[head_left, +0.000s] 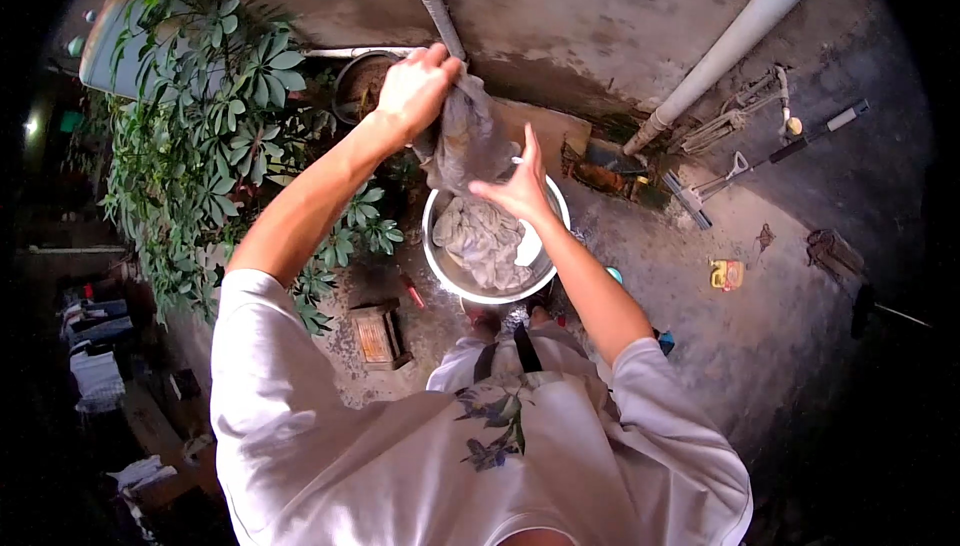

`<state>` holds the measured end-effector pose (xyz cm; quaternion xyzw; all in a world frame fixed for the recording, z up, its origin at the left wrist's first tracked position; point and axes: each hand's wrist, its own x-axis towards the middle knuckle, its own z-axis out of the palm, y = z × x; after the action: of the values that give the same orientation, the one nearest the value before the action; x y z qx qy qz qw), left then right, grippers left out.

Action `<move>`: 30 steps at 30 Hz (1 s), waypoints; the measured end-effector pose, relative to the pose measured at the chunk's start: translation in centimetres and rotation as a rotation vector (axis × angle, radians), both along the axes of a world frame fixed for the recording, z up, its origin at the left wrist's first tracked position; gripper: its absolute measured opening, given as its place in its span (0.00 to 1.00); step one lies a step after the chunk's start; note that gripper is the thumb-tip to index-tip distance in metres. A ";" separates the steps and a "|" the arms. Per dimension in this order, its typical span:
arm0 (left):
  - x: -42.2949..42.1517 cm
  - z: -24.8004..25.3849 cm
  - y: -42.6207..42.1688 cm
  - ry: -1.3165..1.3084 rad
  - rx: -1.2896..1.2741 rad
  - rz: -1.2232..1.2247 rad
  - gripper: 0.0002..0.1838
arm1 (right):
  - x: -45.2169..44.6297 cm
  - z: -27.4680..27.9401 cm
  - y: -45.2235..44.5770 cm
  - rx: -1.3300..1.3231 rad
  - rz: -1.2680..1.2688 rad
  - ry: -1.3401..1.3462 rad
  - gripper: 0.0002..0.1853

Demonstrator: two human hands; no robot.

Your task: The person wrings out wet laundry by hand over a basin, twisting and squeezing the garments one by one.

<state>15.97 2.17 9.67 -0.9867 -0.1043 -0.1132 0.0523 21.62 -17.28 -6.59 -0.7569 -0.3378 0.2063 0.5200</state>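
The fingertips of the left hand (416, 94) are hidden behind the bunched grey cloth (470, 141), which also covers the 12 o'clock rim of the basin (564, 221). Foliage (240, 96) and that wrist partly hide the plant pot (352, 81) at 11 o'clock. The top edge cuts off the white pipe (740, 36) toward 2 o'clock; the bottom edge cuts the shirt (400, 456). Clutter (97, 371) at 8 o'clock is too dim to identify, and the yellow container's (727, 275) label, at 3 o'clock, too small to read
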 end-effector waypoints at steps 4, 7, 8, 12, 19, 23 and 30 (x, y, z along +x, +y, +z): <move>0.4 -1.1 -0.8 0.046 0.161 -0.281 0.09 | 2.0 6.8 6.1 0.152 0.068 -0.201 0.66; 0.9 -1.1 -0.4 0.130 0.003 -0.089 0.16 | 4.5 6.3 7.5 0.119 0.091 -0.104 0.29; 0.9 -1.7 -0.1 0.054 -0.029 -0.065 0.19 | 5.1 7.8 6.9 0.096 0.117 -0.082 0.25; 0.0 -2.0 -1.1 -0.202 -0.256 0.046 0.27 | 7.5 10.8 6.8 0.076 0.106 -0.291 0.20; 0.2 -5.1 -4.5 -1.011 -0.504 0.042 0.37 | 6.7 19.1 5.3 0.096 0.149 -0.519 0.19; 0.9 -9.9 -6.3 -1.038 -0.803 0.074 0.60 | 6.9 22.1 4.5 0.123 0.092 -0.549 0.18; 3.1 -7.0 -5.3 -0.882 -1.109 0.152 0.23 | 7.6 23.9 3.1 0.202 0.080 -0.538 0.17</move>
<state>19.07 -3.14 2.64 -0.7202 -0.2265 -0.4281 -0.4967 29.19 -14.22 17.33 -0.7148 -0.5121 -0.0161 0.4759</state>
